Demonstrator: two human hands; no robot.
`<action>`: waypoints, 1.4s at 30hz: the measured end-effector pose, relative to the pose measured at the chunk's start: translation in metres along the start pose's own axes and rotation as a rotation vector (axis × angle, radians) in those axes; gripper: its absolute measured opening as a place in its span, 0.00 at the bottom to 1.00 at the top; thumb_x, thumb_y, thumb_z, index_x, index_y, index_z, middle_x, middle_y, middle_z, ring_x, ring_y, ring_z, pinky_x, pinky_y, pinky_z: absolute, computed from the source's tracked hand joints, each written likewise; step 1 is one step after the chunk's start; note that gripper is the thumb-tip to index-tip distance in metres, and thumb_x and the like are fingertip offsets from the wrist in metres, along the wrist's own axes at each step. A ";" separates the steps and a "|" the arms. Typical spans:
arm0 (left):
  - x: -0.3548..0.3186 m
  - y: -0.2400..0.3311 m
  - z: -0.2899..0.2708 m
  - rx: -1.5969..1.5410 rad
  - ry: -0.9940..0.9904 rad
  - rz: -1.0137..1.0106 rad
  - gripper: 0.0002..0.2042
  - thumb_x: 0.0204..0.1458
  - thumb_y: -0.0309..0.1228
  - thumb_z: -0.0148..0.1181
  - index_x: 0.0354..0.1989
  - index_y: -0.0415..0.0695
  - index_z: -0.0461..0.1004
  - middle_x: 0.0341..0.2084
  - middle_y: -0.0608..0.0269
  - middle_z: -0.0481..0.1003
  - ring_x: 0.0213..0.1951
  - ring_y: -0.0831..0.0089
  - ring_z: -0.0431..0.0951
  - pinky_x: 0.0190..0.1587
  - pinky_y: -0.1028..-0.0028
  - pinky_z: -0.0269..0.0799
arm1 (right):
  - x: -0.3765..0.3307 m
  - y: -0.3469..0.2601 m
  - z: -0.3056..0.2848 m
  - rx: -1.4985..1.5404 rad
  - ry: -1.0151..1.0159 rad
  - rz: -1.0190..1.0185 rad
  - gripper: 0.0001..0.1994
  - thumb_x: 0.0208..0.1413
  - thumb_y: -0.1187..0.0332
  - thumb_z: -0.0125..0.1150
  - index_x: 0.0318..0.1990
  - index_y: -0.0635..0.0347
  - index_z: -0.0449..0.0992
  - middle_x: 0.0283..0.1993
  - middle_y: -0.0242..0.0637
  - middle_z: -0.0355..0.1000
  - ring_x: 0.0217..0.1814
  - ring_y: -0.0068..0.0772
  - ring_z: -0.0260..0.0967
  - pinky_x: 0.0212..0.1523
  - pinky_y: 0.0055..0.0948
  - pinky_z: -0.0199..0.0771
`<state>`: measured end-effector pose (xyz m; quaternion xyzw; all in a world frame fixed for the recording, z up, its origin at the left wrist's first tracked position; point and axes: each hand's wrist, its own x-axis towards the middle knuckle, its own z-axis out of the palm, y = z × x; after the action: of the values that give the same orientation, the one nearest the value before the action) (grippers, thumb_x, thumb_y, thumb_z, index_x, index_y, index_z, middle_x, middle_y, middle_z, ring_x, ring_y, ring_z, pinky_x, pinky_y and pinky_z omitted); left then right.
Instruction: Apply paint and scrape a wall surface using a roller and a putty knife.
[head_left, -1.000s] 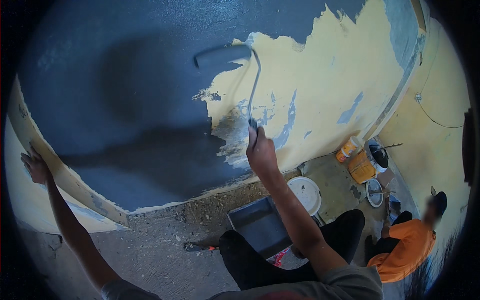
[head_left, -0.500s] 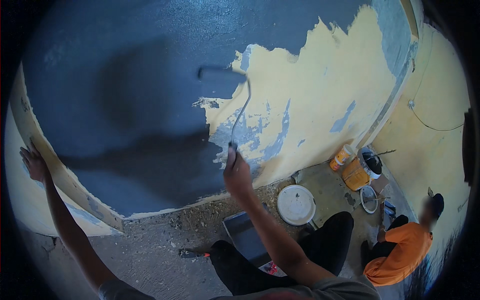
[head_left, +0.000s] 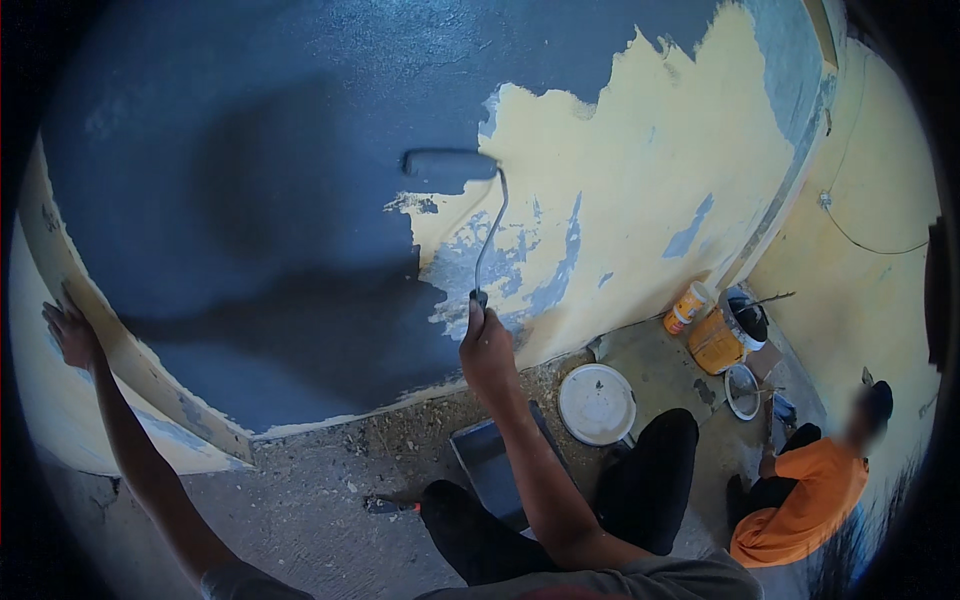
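My right hand grips the handle of a paint roller, its bent metal frame reaching up to the wall. The dark, paint-covered sleeve lies level against that wall, at the border between dark blue-grey paint and bare cream surface with grey patches. Off to the left, my left hand rests with fingers spread on the raised pale edge at the wall's side. Below my right forearm sits a dark paint tray, partly hidden by the arm.
A round white lid lies on the floor right of the tray. Farther right stand a yellow bucket, an orange-and-white container and a small bowl. A person in orange crouches there. A scraper-like tool lies near my knee.
The roller and my right hand have shifted slightly right, the roller also a little lower on the wall. My left hand stays at the edge.
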<state>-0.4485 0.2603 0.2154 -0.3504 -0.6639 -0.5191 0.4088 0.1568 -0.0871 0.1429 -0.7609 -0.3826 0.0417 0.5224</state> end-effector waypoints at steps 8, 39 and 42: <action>0.000 -0.005 0.002 -0.065 0.027 0.045 0.36 0.57 0.62 0.36 0.65 0.48 0.58 0.63 0.54 0.60 0.62 0.56 0.64 0.59 0.60 0.64 | 0.067 -0.014 -0.047 0.090 0.122 -0.034 0.24 0.66 0.57 0.40 0.33 0.73 0.72 0.28 0.66 0.69 0.38 0.72 0.65 0.35 0.54 0.65; -0.008 -0.006 -0.011 -0.021 0.043 0.080 0.25 0.63 0.48 0.39 0.68 0.62 0.49 0.63 0.55 0.60 0.60 0.56 0.65 0.57 0.61 0.69 | 0.068 0.017 -0.073 -0.027 0.166 -0.219 0.20 0.65 0.60 0.45 0.30 0.72 0.70 0.24 0.66 0.68 0.32 0.69 0.68 0.28 0.52 0.66; -0.006 -0.018 -0.003 0.122 0.075 0.262 0.28 0.61 0.55 0.37 0.67 0.57 0.54 0.63 0.55 0.60 0.61 0.58 0.65 0.57 0.60 0.68 | 0.052 0.017 -0.071 -0.058 0.140 -0.207 0.20 0.65 0.61 0.45 0.29 0.72 0.70 0.24 0.65 0.68 0.31 0.68 0.68 0.27 0.53 0.66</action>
<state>-0.4614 0.2535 0.2034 -0.3892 -0.6270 -0.4327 0.5179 0.2354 -0.1112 0.1780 -0.7332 -0.4225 -0.0767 0.5273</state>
